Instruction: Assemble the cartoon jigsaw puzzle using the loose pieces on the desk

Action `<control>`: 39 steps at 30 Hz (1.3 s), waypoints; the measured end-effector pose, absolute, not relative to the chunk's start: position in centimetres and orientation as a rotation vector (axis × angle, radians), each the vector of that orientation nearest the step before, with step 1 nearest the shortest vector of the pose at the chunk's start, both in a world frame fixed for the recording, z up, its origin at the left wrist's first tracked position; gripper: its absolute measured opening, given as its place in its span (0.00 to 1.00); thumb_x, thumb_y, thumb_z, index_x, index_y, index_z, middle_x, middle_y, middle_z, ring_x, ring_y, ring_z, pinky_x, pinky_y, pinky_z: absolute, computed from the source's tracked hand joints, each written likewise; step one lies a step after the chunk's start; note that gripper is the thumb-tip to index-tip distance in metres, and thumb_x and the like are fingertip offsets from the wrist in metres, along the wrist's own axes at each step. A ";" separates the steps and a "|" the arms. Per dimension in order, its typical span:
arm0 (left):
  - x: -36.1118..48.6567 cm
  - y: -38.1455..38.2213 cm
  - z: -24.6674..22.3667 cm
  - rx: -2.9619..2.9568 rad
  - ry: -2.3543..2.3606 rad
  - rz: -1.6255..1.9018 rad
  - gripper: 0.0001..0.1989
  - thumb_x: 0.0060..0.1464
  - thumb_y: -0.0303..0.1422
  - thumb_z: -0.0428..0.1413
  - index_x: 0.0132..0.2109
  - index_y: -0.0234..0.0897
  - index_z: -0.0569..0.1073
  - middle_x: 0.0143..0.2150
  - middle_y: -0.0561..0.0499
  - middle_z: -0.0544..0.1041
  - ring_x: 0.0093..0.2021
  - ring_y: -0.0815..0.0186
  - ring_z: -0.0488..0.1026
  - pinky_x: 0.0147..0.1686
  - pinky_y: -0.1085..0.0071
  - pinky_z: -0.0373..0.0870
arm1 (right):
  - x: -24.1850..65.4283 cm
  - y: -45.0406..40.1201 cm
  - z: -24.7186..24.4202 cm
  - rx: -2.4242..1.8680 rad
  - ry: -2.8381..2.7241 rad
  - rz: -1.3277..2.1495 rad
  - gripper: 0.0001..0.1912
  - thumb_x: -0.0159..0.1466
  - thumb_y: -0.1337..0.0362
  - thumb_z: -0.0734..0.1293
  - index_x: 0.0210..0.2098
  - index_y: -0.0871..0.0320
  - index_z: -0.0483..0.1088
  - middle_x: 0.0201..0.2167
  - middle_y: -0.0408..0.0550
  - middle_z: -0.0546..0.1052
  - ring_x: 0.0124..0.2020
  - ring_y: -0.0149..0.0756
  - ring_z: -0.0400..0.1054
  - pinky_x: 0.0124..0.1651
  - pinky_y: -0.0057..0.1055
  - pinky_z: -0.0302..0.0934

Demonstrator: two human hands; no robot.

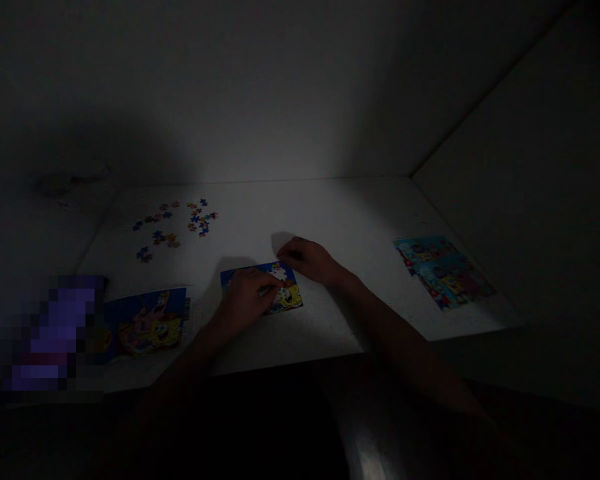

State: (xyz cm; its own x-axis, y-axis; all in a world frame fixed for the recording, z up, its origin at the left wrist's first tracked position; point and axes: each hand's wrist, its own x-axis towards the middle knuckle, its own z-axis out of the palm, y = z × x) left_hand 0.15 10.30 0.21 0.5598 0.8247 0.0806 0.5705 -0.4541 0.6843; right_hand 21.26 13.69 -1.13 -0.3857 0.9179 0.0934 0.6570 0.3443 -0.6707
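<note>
A small, partly assembled jigsaw puzzle with a blue and yellow cartoon picture lies on the white table. White bare patches show among its pieces near the top. My left hand covers the puzzle's left part, thumb and forefinger pinched together over its middle. At the puzzle's upper right corner is my right hand, its fingers curled and closed with the tips low by the edge. Dim light and the fingers themselves hide whatever either hand may hold.
Several loose puzzle pieces are scattered at the back left of the table. A cartoon picture sheet lies front left, beside a pixelated purple object. Overlapping cartoon pictures lie at right. Walls border the back and right side.
</note>
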 end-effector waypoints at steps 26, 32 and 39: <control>0.0 10.7 -0.3 2.240 1.058 0.511 0.07 0.58 0.28 0.58 0.40 0.41 0.80 0.39 0.50 0.81 0.42 0.61 0.76 0.50 0.60 0.70 | 22.5 12.5 0.8 -1.205 -2.400 0.895 0.24 0.57 0.58 0.74 0.52 0.53 0.71 0.48 0.50 0.70 0.53 0.45 0.63 0.57 0.42 0.57; 0.2 10.7 -0.3 2.139 1.073 0.489 0.07 0.58 0.31 0.58 0.39 0.42 0.81 0.37 0.50 0.82 0.40 0.62 0.77 0.47 0.63 0.72 | 22.5 12.5 1.0 -1.212 -2.411 0.906 0.24 0.58 0.57 0.73 0.53 0.52 0.70 0.49 0.49 0.69 0.53 0.45 0.63 0.58 0.40 0.56; 0.2 10.6 -0.2 2.151 1.077 0.488 0.08 0.57 0.31 0.57 0.40 0.44 0.82 0.37 0.51 0.82 0.40 0.61 0.77 0.46 0.60 0.71 | 22.4 12.4 1.2 -1.227 -2.408 0.916 0.24 0.58 0.57 0.73 0.53 0.52 0.70 0.48 0.49 0.69 0.53 0.45 0.62 0.58 0.40 0.56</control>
